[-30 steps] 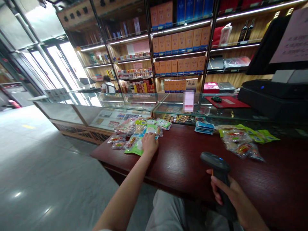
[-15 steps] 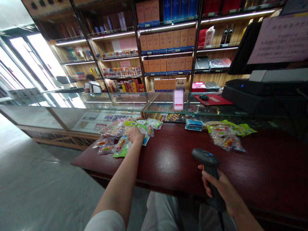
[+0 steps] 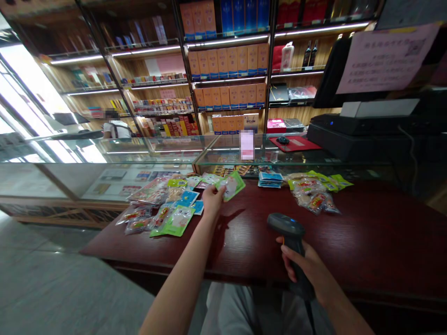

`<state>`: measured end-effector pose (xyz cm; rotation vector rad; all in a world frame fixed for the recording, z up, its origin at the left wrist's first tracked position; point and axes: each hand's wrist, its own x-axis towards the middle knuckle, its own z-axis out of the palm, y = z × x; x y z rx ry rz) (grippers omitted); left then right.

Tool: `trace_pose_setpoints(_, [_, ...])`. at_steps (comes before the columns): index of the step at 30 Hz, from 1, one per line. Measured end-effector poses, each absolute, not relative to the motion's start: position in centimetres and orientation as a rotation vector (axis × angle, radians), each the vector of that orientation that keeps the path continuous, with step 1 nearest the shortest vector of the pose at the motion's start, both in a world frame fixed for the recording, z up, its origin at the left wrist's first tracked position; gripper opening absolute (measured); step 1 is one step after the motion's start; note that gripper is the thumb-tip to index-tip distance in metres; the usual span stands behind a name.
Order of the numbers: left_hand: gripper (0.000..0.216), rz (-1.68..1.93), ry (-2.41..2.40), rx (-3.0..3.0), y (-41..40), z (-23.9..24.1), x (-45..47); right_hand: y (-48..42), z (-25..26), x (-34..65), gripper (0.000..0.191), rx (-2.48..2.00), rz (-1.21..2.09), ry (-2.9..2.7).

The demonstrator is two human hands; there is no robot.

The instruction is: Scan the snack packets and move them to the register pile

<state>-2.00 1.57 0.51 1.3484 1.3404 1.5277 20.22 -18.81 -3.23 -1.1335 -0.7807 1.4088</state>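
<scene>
Bare tabletop [image 3: 254,201] lies open between left snack pile [image 3: 159,207] and right snack pile [image 3: 312,193]; glass counter [image 3: 195,160] blocks beyond.

The green packet [image 3: 232,185] in the left hand [image 3: 212,200] is glossy plastic film; the scanner [image 3: 284,224] in the right hand [image 3: 309,270] is dark matt plastic; the table [image 3: 366,237] is red-brown wood, polished to a shine; the heap of packets [image 3: 164,207] at ten o'clock is shiny film; the counter [image 3: 153,148] at twelve o'clock is smooth glass.
</scene>
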Motion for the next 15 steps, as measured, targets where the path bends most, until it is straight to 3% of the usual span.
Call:
trace_pose_setpoints(4, [0.035,1.490,0.888,1.074,0.9,-1.9,2.0,-18.9,-3.0,20.2,0.054,-1.142,1.391,-0.765])
trace_pose_setpoints(10, [0.008,1.550,0.799,1.331,0.1,-3.6,3.5,-19.0,-2.8,20.2,0.052,-1.133,1.383,-0.766])
trace_pose_setpoints(15, [0.007,1.538,0.702,1.339,-0.2,-3.9,3.5,-19.0,-2.9,20.1,0.054,-1.132,1.380,-0.768])
